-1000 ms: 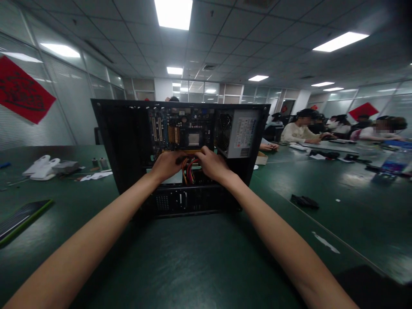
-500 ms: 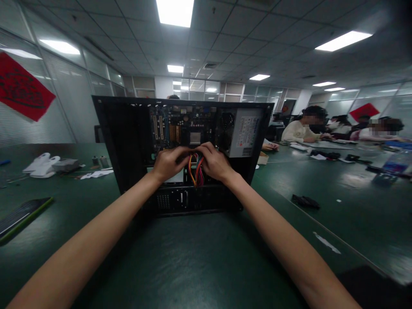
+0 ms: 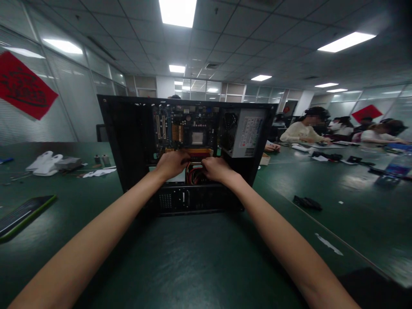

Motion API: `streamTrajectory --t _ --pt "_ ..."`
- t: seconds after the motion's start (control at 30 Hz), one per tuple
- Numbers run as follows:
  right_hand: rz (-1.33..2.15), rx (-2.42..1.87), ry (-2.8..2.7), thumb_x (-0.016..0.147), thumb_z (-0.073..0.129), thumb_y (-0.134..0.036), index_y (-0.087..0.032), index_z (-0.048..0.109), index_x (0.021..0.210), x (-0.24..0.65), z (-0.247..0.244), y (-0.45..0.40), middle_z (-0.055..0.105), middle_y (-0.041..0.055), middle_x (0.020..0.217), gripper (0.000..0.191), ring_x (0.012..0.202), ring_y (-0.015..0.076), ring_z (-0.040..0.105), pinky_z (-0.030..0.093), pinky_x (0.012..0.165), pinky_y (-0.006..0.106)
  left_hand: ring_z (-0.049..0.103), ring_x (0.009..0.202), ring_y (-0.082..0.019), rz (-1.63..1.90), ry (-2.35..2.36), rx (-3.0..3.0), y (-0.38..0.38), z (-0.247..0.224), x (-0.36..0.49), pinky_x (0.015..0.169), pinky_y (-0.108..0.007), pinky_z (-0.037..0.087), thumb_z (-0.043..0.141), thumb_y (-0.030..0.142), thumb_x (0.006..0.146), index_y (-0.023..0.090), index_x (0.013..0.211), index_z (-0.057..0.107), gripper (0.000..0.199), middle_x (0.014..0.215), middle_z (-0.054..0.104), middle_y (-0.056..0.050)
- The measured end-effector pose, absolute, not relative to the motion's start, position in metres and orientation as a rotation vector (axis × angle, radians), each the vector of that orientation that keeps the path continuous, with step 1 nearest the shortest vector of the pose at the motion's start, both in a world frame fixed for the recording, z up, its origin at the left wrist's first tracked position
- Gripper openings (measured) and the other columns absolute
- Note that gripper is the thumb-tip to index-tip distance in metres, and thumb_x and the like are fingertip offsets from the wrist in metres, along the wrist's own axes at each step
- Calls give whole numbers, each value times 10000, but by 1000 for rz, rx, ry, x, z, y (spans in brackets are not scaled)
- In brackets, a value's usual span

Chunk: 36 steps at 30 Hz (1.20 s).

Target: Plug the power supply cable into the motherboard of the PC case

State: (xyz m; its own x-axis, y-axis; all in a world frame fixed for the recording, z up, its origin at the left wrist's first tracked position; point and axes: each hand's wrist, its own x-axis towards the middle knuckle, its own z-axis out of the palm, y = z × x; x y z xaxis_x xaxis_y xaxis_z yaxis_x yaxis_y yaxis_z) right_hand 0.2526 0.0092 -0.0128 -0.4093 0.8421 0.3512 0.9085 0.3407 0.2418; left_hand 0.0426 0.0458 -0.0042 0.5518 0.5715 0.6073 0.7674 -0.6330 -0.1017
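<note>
A black computer case [image 3: 128, 141] stands on the green table with its open side toward me. Inside are a motherboard [image 3: 197, 137] and, at the upper right, a silver power supply [image 3: 252, 133]. Both my hands are inside the case, below the motherboard's middle. My left hand [image 3: 173, 164] has its fingers curled beside the memory slots; what they hold, if anything, is hidden. My right hand [image 3: 217, 168] is closed near the bundle of coloured cables [image 3: 194, 175], and its fingertips are too dark to show a grip. A small gap separates the hands.
On the green table [image 3: 199, 257] lie a green-edged black object [image 3: 27, 214] at left, white plastic bags [image 3: 45, 163] behind it, and a black item [image 3: 307, 202] at right. People sit farther back on the right, one in a cream top [image 3: 294, 131].
My hands have moved apart and slightly lower. The coloured cables, which hung in a loop between them, now sit deeper in the case, and the orange memory slots show.
</note>
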Motion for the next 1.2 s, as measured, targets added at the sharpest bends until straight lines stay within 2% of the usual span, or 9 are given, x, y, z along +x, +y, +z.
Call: streamTrajectory --t 0.13,0.33,0.67,0.93,1.2 --pt "-595 -1575 -2431 917 526 -278 -159 626 1078 254 -12 9 678 128 1123 223 990 274 662 485 762 327 692 939 -272 -432 -1068 -2424 46 -4 47 715 -333 494 478 324 940 253 1065 726 287 1033 746 -68" --pt "-585 -1574 -2454 915 519 -276 -157 623 1101 252 -11 8 664 134 1145 244 1004 276 654 487 774 336 691 903 -297 -249 -1117 -2395 45 -4 54 726 -357 496 471 302 928 192 989 739 296 1001 740 -134" --pt "-573 -1543 -2442 888 529 -239 -166 626 1060 254 -12 9 674 115 1127 211 967 265 662 477 741 323 699 917 -302 -286 -1086 -2407 47 -4 55 668 -340 488 451 292 939 214 1019 735 306 1006 743 -115" --pt "-561 -1552 -2440 889 524 -238 -167 631 1062 253 -13 10 676 112 1126 216 975 264 663 473 741 322 698 892 -331 -261 -1091 -2437 45 -2 60 715 -389 502 483 274 915 175 939 739 275 974 739 -157" --pt "-563 -1541 -2445 881 537 -234 -166 638 1042 253 -12 9 683 108 1118 202 966 267 667 474 727 318 697 903 -323 -243 -1072 -2397 45 -3 57 699 -372 504 471 267 913 177 943 736 282 981 740 -149"
